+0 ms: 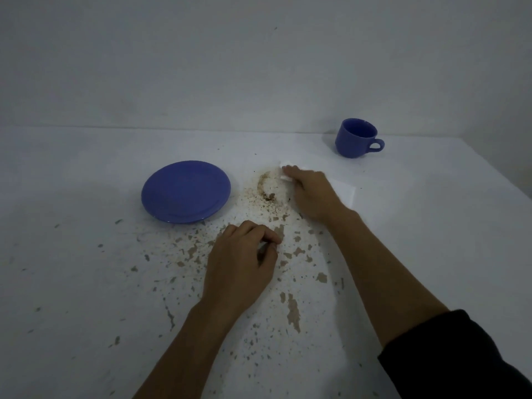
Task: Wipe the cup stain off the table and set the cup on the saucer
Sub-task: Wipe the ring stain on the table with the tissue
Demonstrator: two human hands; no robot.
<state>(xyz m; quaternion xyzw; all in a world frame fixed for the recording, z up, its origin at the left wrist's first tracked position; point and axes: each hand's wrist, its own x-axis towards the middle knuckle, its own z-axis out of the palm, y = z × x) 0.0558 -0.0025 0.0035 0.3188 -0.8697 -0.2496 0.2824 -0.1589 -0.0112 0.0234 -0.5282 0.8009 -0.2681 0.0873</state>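
A brown ring-shaped cup stain (266, 187) marks the white table (86, 269) near the middle. My right hand (312, 194) presses a white paper tissue (344, 190) flat on the table at the stain's right edge. An empty blue saucer (185, 191) lies to the left of the stain. The blue cup (357, 138) stands upright at the back right, handle pointing right, apart from both hands. My left hand (243, 260) rests on the table nearer to me, fingers curled, holding nothing.
The table's white paint is chipped in many brown patches (293, 312) between my arms. A plain wall (259, 67) rises behind the table's far edge. The table's right edge runs close past the cup.
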